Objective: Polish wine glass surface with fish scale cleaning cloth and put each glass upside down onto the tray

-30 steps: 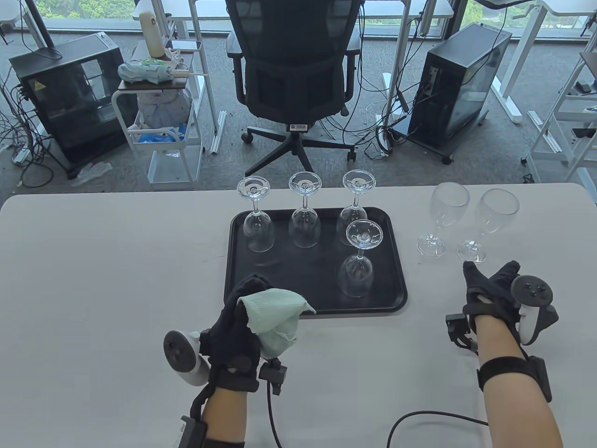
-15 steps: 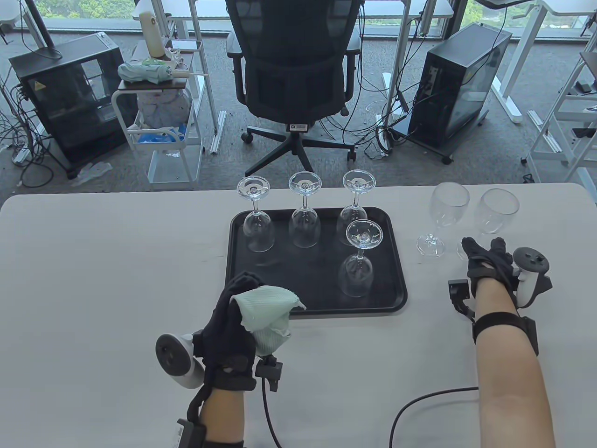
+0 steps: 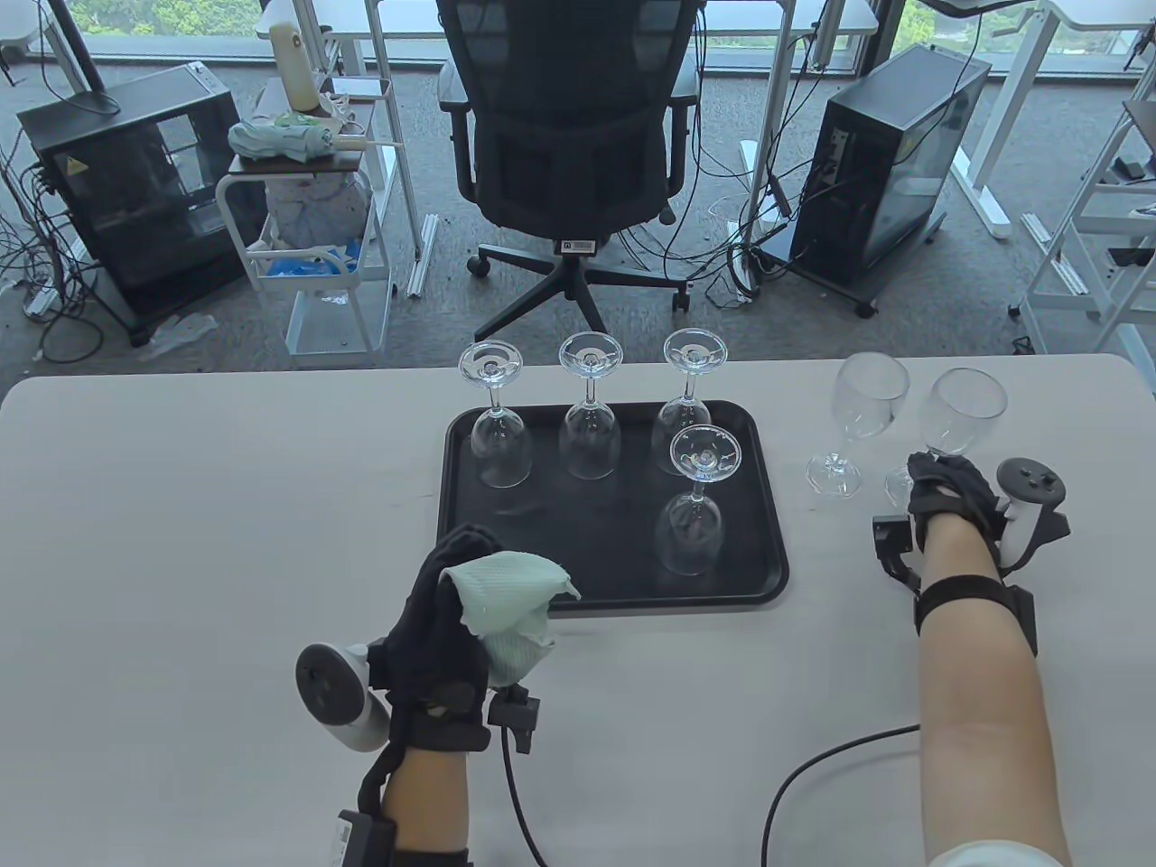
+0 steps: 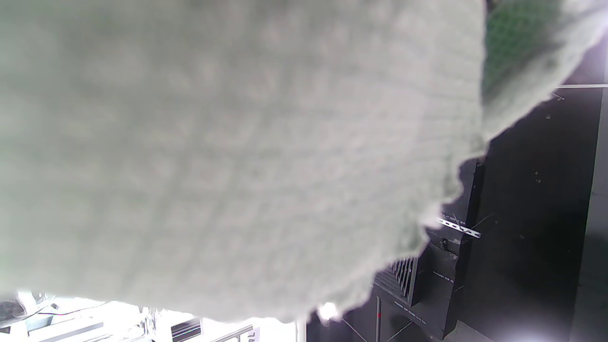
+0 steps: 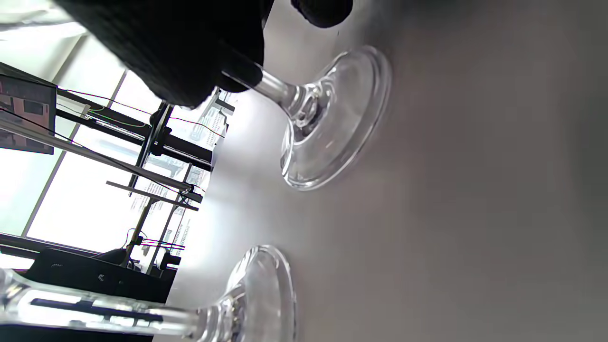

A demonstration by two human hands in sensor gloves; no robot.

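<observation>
My left hand (image 3: 447, 601) holds a bunched pale green cloth (image 3: 510, 610) just off the front left corner of the black tray (image 3: 578, 551). The cloth (image 4: 237, 156) fills most of the left wrist view. Several wine glasses stand upside down on the tray, the nearest one (image 3: 694, 506) at its right. Two upright glasses stand on the table right of the tray: the left one (image 3: 865, 402) untouched, the right one (image 3: 966, 411) with my right hand (image 3: 948, 483) closed round its stem. In the right wrist view my gloved fingers (image 5: 190, 52) wrap that stem above its foot (image 5: 337, 118).
The other upright glass's foot (image 5: 259, 294) stands close beside the held one. A black office chair (image 3: 578, 153) and computer cases stand on the floor beyond the table's far edge. Cables trail from both wrists across the near table (image 3: 181, 506).
My right hand moved forward from the bare table to the right upright glass and closed on its stem. My left hand with the cloth drifted slightly left and nearer.
</observation>
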